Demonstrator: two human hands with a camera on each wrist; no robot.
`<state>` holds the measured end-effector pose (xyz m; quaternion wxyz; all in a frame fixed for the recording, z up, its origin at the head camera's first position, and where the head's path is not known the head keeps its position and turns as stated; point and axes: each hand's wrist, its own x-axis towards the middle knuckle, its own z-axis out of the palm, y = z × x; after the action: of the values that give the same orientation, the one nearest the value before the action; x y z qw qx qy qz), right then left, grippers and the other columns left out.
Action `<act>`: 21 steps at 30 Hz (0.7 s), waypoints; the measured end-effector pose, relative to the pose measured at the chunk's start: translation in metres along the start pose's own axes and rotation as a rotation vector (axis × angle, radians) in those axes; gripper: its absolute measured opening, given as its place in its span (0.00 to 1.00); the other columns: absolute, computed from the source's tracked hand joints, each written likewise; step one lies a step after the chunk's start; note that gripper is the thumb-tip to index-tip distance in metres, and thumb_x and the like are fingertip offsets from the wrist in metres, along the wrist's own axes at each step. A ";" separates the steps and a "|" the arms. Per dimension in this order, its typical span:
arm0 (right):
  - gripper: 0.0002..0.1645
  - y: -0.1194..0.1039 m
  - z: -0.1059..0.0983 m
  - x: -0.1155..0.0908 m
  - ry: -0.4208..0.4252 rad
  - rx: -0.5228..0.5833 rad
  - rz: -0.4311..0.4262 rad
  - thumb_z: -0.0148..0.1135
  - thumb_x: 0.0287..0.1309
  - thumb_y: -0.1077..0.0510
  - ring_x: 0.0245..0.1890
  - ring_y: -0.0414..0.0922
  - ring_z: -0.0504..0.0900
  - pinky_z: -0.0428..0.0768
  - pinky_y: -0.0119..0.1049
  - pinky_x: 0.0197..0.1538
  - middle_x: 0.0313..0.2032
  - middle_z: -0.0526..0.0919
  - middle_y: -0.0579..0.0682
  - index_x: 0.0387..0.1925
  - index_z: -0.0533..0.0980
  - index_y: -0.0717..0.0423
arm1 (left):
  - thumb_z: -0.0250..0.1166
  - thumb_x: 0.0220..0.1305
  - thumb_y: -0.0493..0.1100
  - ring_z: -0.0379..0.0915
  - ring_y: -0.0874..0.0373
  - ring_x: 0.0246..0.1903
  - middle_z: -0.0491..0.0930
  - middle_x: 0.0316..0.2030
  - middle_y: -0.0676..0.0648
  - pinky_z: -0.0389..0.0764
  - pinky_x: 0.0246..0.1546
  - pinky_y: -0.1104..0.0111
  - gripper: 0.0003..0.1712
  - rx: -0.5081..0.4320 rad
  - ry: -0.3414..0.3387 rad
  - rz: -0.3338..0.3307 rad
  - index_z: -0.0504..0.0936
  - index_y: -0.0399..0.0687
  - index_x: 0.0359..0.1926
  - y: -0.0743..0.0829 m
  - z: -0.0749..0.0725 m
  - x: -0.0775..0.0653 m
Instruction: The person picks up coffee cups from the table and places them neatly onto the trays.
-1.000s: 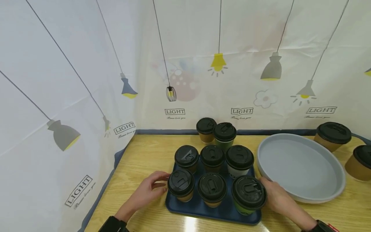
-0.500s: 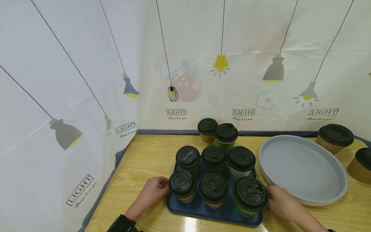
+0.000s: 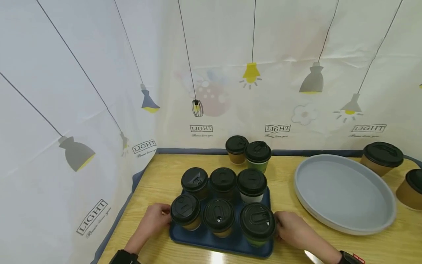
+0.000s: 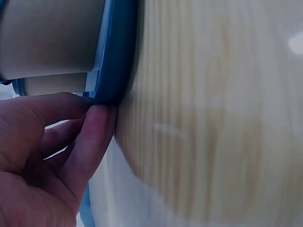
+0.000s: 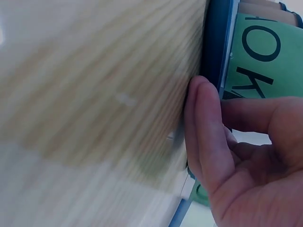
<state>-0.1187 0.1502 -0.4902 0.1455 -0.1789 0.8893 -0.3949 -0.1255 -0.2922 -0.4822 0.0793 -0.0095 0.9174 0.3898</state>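
A dark blue tray (image 3: 215, 246) carries several paper coffee cups with black lids, standing in two rows. My left hand (image 3: 154, 219) pinches the tray's left rim between thumb and fingers, as the left wrist view shows close up. At the opposite side, my right hand (image 3: 291, 228) grips the right rim, with the fingers low against its outer face. The nearest cup to the right hand is a green coffee cup (image 5: 265, 56) with dark lettering. Beside the left hand stands a brown coffee cup (image 3: 186, 211). Lids hide much of the cup bodies from above.
Behind the tray stand a brown cup (image 3: 236, 149) and a green-sided cup (image 3: 258, 156). A round grey tray (image 3: 344, 194) lies to the right, with two more brown cups (image 3: 381, 159) near it. A printed cloth (image 3: 211, 55) hangs along the back and left.
The dark blue tray and its cups have slid left, with both hands moving along at its rims. Earlier, the left fingers were more spread; now they close on the rim.
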 end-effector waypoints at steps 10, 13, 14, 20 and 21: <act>0.15 -0.041 0.026 0.048 0.058 -0.046 0.049 0.58 0.68 0.68 0.18 0.40 0.76 0.73 0.34 0.25 0.18 0.77 0.44 0.24 0.76 0.54 | 0.67 0.61 0.31 0.80 0.58 0.23 0.86 0.27 0.47 0.82 0.25 0.67 0.05 0.084 0.119 -0.062 0.90 0.37 0.32 -0.032 -0.037 0.016; 0.16 -0.050 0.033 0.065 0.069 -0.058 0.023 0.58 0.69 0.68 0.19 0.40 0.75 0.72 0.34 0.25 0.17 0.76 0.43 0.24 0.76 0.54 | 0.66 0.61 0.30 0.79 0.58 0.23 0.85 0.26 0.46 0.82 0.25 0.67 0.06 0.105 0.123 -0.068 0.89 0.34 0.32 -0.044 -0.051 0.025; 0.16 -0.053 0.035 0.071 0.071 -0.059 0.013 0.58 0.69 0.68 0.19 0.40 0.75 0.71 0.34 0.25 0.17 0.76 0.43 0.23 0.76 0.54 | 0.66 0.61 0.30 0.79 0.58 0.24 0.85 0.26 0.46 0.81 0.26 0.68 0.06 0.119 0.128 -0.075 0.89 0.35 0.32 -0.048 -0.055 0.027; 0.17 -0.068 0.046 0.100 0.080 -0.045 -0.023 0.56 0.70 0.68 0.18 0.41 0.75 0.70 0.35 0.25 0.17 0.76 0.44 0.23 0.77 0.56 | 0.65 0.59 0.30 0.81 0.55 0.27 0.86 0.29 0.42 0.80 0.28 0.66 0.08 0.167 0.175 -0.112 0.90 0.32 0.36 -0.066 -0.077 0.037; 0.17 -0.070 0.048 0.104 0.088 -0.041 -0.023 0.56 0.70 0.68 0.18 0.41 0.75 0.71 0.34 0.25 0.17 0.77 0.44 0.23 0.77 0.56 | 0.64 0.60 0.30 0.80 0.55 0.27 0.86 0.29 0.41 0.80 0.28 0.66 0.09 0.168 0.183 -0.115 0.90 0.31 0.37 -0.067 -0.080 0.038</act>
<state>-0.1783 0.0308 -0.4807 0.0978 -0.1746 0.9007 -0.3856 -0.1692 -0.3946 -0.4815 0.0179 -0.0908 0.9482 0.3040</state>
